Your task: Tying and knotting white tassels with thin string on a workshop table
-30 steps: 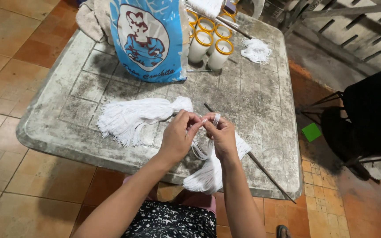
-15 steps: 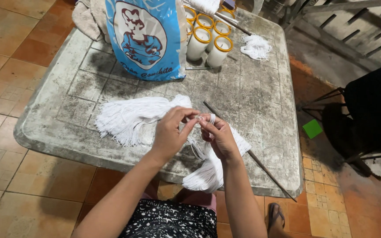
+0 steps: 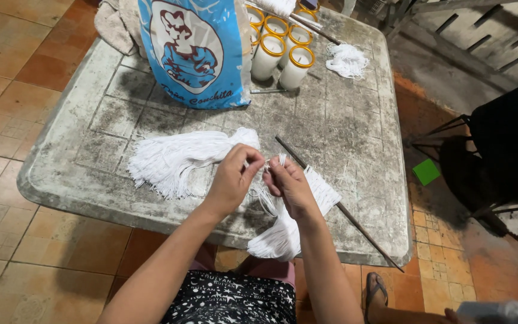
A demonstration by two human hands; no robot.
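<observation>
Pinching a few white strands (image 3: 263,163) between thumb and forefinger, the left hand (image 3: 230,180) meets the right hand (image 3: 289,185) over the near edge of the worktop (image 3: 355,150); both grips are pressed together on the same thin threads, which stretch taut across the small gap between the fingertips. Beneath the right grip a white bundle (image 3: 283,231) hangs down past the worktop's edge toward the lap. To the left of the left grip lies a second, fanned-out bundle (image 3: 175,159), flat on the stone surface and apart from the hands.

The likeliest trouble, as I judge it, is the hanging bundle: most of its weight is over the edge, so a loosened right grip could let it slide off onto the floor. Pulling the pinched strands hard might also snag neighbouring threads and tangle them. A thin dark rod (image 3: 337,204) lies just right of the right grip, and a sweeping wrist could roll it off. The blue printed bag (image 3: 193,54) and the yellow-rimmed white candles (image 3: 280,57) stand well beyond both grips, so they seem safe.
</observation>
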